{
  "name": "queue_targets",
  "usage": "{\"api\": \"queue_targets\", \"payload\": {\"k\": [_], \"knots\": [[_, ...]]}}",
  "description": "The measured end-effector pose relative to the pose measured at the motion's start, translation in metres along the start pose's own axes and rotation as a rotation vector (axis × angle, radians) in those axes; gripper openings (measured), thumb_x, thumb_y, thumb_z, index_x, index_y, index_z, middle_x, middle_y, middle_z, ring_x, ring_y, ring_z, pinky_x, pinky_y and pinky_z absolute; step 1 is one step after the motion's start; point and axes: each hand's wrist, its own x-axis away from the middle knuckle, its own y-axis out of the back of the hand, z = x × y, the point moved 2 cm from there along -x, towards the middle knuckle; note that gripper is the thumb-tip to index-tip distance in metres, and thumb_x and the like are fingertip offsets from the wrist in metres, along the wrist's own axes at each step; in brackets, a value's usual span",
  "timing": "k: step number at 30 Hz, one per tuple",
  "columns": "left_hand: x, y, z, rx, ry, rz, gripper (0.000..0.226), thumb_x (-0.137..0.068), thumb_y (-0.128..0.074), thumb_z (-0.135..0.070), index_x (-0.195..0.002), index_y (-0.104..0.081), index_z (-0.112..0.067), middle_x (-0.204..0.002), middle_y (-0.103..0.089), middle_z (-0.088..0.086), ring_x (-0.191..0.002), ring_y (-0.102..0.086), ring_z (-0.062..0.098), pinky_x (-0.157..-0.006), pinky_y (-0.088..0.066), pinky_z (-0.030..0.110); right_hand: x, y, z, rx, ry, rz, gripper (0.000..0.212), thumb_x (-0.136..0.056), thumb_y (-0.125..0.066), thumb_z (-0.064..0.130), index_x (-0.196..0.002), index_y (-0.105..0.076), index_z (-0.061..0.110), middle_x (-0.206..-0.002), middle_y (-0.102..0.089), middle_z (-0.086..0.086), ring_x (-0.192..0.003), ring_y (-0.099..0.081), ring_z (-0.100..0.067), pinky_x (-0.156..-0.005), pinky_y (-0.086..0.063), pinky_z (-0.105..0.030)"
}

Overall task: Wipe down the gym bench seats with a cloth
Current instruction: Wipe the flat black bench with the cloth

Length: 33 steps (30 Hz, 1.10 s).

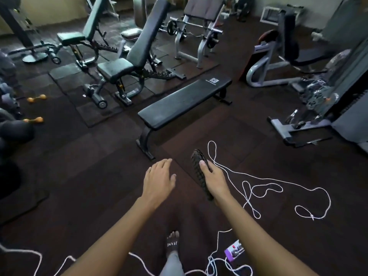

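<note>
A black flat bench (pixel 185 100) stands on the dark floor just ahead of me, its near end closest to my hands. Behind it to the left are two incline benches, the nearer incline bench (pixel 137 46) and the farther incline bench (pixel 87 30). My right hand (pixel 214 180) grips a dark, ridged, folded cloth (pixel 199 168) that sticks out forward past my thumb. My left hand (pixel 159 180) is held out flat with fingers straight and holds nothing. Both hands hover short of the flat bench's near end.
A white rope (pixel 268 182) lies in loops on the floor at my right and near my feet. Two orange dumbbells (pixel 36 98) lie at the left. A weight machine (pixel 328 100) stands at the right, a barbell rack (pixel 199 32) at the back.
</note>
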Motion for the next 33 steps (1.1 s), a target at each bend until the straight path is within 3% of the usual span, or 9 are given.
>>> {"api": "queue_targets", "payload": {"k": [5, 8, 11, 15, 18, 23, 29, 33], "knots": [[-0.151, 0.012, 0.013, 0.002, -0.083, 0.060, 0.057, -0.092, -0.058, -0.031, -0.145, -0.040, -0.018, -0.146, -0.046, -0.002, -0.133, -0.044, 0.021, -0.110, -0.037, 0.039, -0.122, -0.018, 0.050, -0.027, -0.032, -0.078, 0.039, -0.094, -0.053, 0.050, -0.118, -0.069, 0.024, -0.111, -0.074, 0.006, -0.110, -0.067, -0.014, -0.102, -0.050, -0.043], [-0.232, 0.018, 0.010, 0.008, -0.124, 0.079, 0.058, -0.092, -0.057, -0.031, -0.145, -0.040, -0.018, -0.146, -0.046, -0.002, -0.133, -0.044, 0.021, -0.110, -0.036, 0.040, -0.188, -0.018, 0.081, -0.045, -0.047, -0.107, 0.031, -0.101, -0.052, 0.036, -0.120, -0.070, 0.019, -0.111, -0.074, 0.004, -0.109, -0.066, -0.014, -0.100, -0.049, -0.034], [-0.317, 0.016, 0.009, 0.007, -0.143, 0.074, 0.057, -0.092, -0.056, -0.032, -0.145, -0.040, -0.018, -0.147, -0.046, -0.002, -0.134, -0.044, 0.020, -0.111, -0.035, 0.038, -0.269, -0.019, 0.103, -0.009, -0.034, -0.125, 0.032, -0.102, -0.051, 0.035, -0.126, -0.067, 0.022, -0.120, -0.071, 0.003, -0.115, -0.062, -0.015, -0.100, -0.046, -0.031], [-0.432, -0.004, 0.014, 0.018, -0.090, 0.099, 0.057, -0.093, -0.055, -0.032, -0.147, -0.038, -0.018, -0.148, -0.044, -0.002, -0.135, -0.042, 0.021, -0.112, -0.033, 0.039, -0.393, -0.029, 0.120, 0.041, 0.011, -0.091, 0.034, -0.103, -0.049, 0.026, -0.132, -0.064, 0.015, -0.126, -0.066, 0.002, -0.115, -0.054, -0.008, -0.089, -0.038, -0.016], [-0.517, -0.025, 0.026, 0.048, 0.008, 0.118, 0.057, -0.093, -0.056, -0.031, -0.146, -0.039, -0.017, -0.148, -0.045, 0.000, -0.134, -0.043, 0.023, -0.112, -0.034, 0.041, -0.497, -0.043, 0.128, 0.123, 0.017, -0.017, 0.034, -0.102, -0.051, 0.029, -0.131, -0.065, 0.019, -0.129, -0.067, 0.000, -0.122, -0.058, -0.018, -0.095, -0.041, -0.024], [-0.626, -0.053, 0.058, 0.076, 0.196, 0.132, 0.056, -0.092, -0.056, -0.028, -0.145, -0.041, -0.016, -0.145, -0.048, 0.002, -0.133, -0.044, 0.023, -0.111, -0.036, 0.040, -0.644, -0.079, 0.142, 0.266, -0.027, 0.210, 0.035, -0.102, -0.051, 0.031, -0.133, -0.063, 0.021, -0.127, -0.068, -0.002, -0.122, -0.058, -0.019, -0.081, -0.036, -0.019], [-0.736, -0.121, 0.120, 0.083, 0.349, 0.192, 0.054, -0.096, -0.051, -0.029, -0.147, -0.037, -0.016, -0.147, -0.045, 0.001, -0.134, -0.042, 0.022, -0.110, -0.035, 0.036, -0.791, -0.145, 0.122, 0.428, -0.046, 0.407, 0.036, -0.102, -0.050, 0.035, -0.135, -0.061, 0.026, -0.129, -0.068, 0.001, -0.127, -0.057, -0.022, -0.101, -0.042, -0.030], [-0.796, -0.195, 0.168, 0.117, 0.427, 0.220, 0.054, -0.096, -0.052, -0.028, -0.146, -0.037, -0.016, -0.148, -0.043, 0.002, -0.136, -0.040, 0.022, -0.110, -0.033, 0.036, -0.877, -0.189, 0.069, 0.531, -0.021, 0.446, 0.038, -0.102, -0.050, 0.036, -0.138, -0.058, 0.026, -0.133, -0.066, 0.002, -0.129, -0.055, -0.018, -0.087, -0.035, -0.014]]}}
